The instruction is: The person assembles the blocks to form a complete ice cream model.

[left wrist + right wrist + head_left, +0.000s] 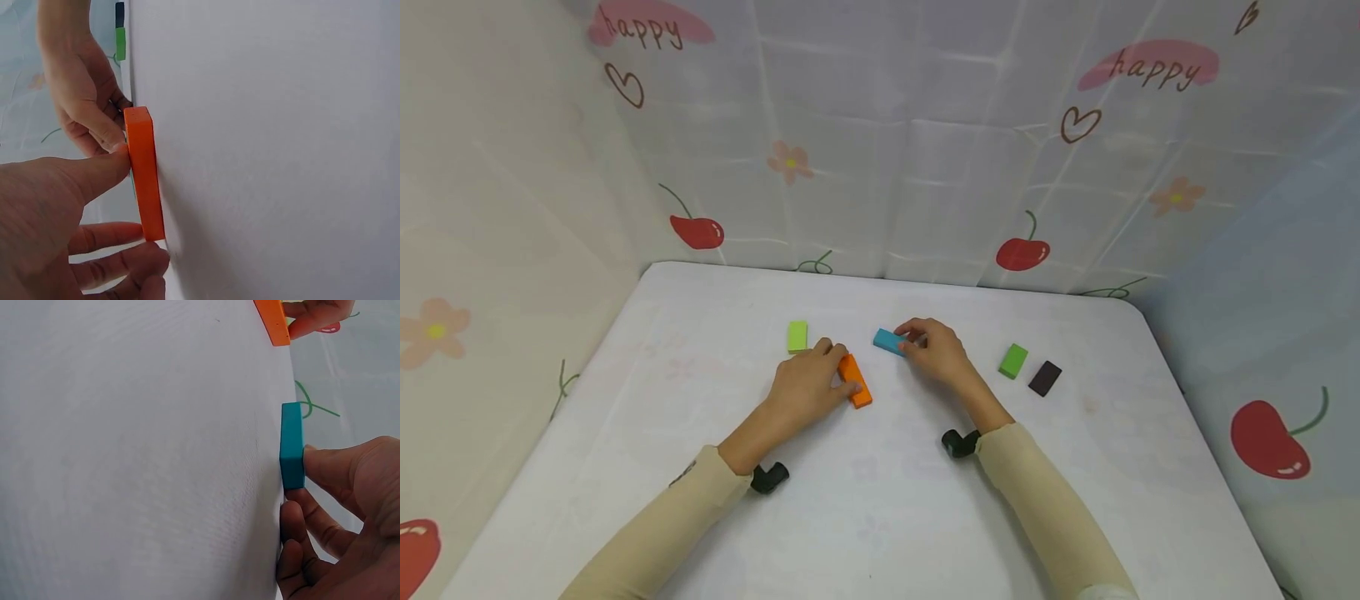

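Near the middle of the table my left hand point(808, 382) grips an orange block point(857, 382), its thumb at the near part and its fingers at the far end. The left wrist view shows the orange block point(145, 175) with the thumb against its face and a fingertip at its end. To the right, my right hand point(938, 352) pinches a shorter blue block point(889, 341) by its right end. In the right wrist view the thumb lies on the blue block point(292, 447), with fingers curled beneath its end.
A yellow-green block point(797, 336) lies just beyond the left hand. Right of the right hand are a green block point(1013, 361) and a dark block point(1045, 378). The white table point(880, 517) is backed by a printed curtain point(880, 192).
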Available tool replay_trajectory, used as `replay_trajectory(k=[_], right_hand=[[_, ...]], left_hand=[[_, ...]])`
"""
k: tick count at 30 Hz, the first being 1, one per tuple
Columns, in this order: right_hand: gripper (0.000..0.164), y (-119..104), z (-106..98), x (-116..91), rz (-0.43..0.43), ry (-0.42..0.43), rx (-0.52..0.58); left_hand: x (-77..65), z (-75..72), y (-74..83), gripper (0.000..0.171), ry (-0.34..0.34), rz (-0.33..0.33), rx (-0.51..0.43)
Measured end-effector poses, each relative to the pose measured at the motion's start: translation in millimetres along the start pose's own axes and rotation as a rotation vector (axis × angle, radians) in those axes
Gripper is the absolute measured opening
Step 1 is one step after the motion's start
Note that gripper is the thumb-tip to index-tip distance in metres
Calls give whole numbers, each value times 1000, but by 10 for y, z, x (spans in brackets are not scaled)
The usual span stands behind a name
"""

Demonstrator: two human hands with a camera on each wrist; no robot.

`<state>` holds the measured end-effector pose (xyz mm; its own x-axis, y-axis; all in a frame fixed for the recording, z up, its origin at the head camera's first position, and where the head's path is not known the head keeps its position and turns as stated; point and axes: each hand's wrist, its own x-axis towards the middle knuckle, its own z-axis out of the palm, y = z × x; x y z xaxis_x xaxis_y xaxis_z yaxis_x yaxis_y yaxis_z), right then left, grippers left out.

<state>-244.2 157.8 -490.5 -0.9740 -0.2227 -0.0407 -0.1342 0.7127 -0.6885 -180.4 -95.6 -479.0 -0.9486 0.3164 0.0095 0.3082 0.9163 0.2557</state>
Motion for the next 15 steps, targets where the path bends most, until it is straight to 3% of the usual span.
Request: replay_trajectory(k=[8, 15], right_hand=[[24, -5, 1, -6, -14, -6, 33], [24, 18, -16, 20, -19, -23, 47]], left_hand=[[-53, 38, 35, 53, -1, 78, -45], [-130, 65, 94, 63, -44, 121, -40]])
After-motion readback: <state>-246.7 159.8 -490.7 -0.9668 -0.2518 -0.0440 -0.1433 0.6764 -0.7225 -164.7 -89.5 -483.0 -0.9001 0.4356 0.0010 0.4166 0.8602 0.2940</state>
